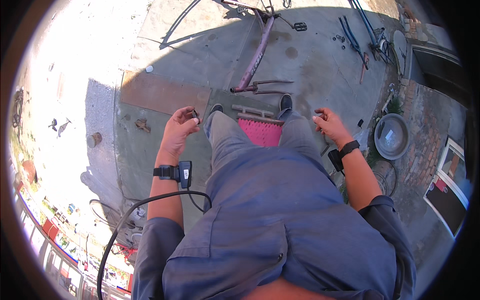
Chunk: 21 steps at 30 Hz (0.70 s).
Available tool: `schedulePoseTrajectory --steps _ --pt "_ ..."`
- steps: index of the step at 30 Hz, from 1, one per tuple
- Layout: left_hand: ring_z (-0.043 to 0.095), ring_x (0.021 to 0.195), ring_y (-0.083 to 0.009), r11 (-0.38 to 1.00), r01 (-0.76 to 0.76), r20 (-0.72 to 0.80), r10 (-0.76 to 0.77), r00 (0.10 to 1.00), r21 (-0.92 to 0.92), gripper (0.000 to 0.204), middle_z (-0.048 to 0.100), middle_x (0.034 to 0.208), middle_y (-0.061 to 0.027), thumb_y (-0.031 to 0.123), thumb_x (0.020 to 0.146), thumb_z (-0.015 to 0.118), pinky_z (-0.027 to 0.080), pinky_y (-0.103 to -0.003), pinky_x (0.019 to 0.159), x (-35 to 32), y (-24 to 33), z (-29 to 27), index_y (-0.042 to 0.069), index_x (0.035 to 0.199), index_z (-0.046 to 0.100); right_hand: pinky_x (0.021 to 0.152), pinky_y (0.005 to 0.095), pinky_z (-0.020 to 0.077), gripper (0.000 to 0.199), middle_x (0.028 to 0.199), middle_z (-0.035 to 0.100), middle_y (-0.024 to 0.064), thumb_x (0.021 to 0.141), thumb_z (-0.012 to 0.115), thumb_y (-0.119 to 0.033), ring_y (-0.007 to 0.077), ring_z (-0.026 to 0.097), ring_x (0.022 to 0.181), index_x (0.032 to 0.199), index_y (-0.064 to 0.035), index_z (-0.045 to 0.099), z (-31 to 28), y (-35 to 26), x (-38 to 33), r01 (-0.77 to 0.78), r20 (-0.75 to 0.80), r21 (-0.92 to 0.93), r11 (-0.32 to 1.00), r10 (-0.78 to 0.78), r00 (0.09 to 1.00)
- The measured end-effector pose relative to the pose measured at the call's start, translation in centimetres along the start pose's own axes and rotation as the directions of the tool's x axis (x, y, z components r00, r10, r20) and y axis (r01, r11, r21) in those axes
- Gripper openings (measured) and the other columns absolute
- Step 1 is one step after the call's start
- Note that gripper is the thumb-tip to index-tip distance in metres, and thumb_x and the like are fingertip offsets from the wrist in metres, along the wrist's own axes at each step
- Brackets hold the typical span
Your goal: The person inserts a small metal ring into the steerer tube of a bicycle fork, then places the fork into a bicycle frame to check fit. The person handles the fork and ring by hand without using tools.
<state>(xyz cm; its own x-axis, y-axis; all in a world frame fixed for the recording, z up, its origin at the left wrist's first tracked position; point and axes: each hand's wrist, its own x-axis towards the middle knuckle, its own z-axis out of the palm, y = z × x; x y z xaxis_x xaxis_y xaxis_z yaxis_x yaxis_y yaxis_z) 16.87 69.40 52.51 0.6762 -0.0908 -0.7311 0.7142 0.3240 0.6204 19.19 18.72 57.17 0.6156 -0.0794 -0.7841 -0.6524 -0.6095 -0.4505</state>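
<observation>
My left hand (pixel 178 131) is raised beside my left knee, with thumb and fingers closed on a small dark part (pixel 195 116), too small to name. On the other side, my right hand (pixel 330 125) hangs in the air past my right knee; its fingers are bent but apart, and nothing shows in them. On the ground ahead of my feet lies a purple bicycle frame (pixel 253 62), its fork prongs pointing right and a pedal (pixel 300 26) at its far end. Between my legs is a low stool with a pink woven seat (pixel 260 131). Neither hand touches the frame.
A blue bicycle frame (pixel 367 22) and a blue fork (pixel 351 39) lie far right, near a wrench-like red tool (pixel 363 72). A metal basin (pixel 392 136) stands by the brick edging. A brown board (pixel 162 95) lies left. A black cable (pixel 116 232) runs by my left arm.
</observation>
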Motion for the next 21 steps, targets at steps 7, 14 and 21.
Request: schedulePoseTrajectory --steps 7,14,21 --pt "0.068 0.11 -0.0225 0.998 0.024 -0.259 -0.038 0.965 -0.054 0.051 0.064 0.122 -0.0106 0.004 0.092 0.07 0.056 -0.031 0.083 1.9 -4.5 7.4 -0.001 0.139 0.052 0.09 0.0411 0.0547 0.064 0.113 0.072 0.018 0.098 0.062 -0.051 0.0322 0.071 0.103 0.135 0.0007 0.059 5.9 4.7 13.2 0.263 0.352 -0.229 0.937 -0.172 0.92" --pt "0.068 0.11 -0.024 0.991 0.084 -0.306 -0.113 0.945 -0.105 0.051 0.064 0.123 -0.0117 0.003 0.092 0.07 0.057 -0.033 0.084 11.4 -10.8 7.2 -0.003 0.14 0.051 0.106 0.0472 0.0458 0.065 0.133 0.063 0.0208 0.099 0.056 -0.054 0.0384 0.059 0.125 0.139 -0.0029 0.057 18.0 11.6 21.0 0.404 0.488 -0.303 0.863 -0.224 0.844" --pt "0.068 0.11 -0.0241 0.974 0.118 -0.264 -0.168 0.95 -0.194 0.049 0.064 0.124 -0.012 0.002 0.092 0.069 0.057 -0.033 0.083 20.6 -17.9 4.5 -0.002 0.138 0.052 0.1 0.0514 0.0477 0.052 0.125 0.065 0.0229 0.104 0.049 -0.047 0.0412 0.061 0.118 0.129 -0.0035 0.063 25.6 16.6 24.7 0.29 0.439 -0.321 0.902 -0.13 0.889"
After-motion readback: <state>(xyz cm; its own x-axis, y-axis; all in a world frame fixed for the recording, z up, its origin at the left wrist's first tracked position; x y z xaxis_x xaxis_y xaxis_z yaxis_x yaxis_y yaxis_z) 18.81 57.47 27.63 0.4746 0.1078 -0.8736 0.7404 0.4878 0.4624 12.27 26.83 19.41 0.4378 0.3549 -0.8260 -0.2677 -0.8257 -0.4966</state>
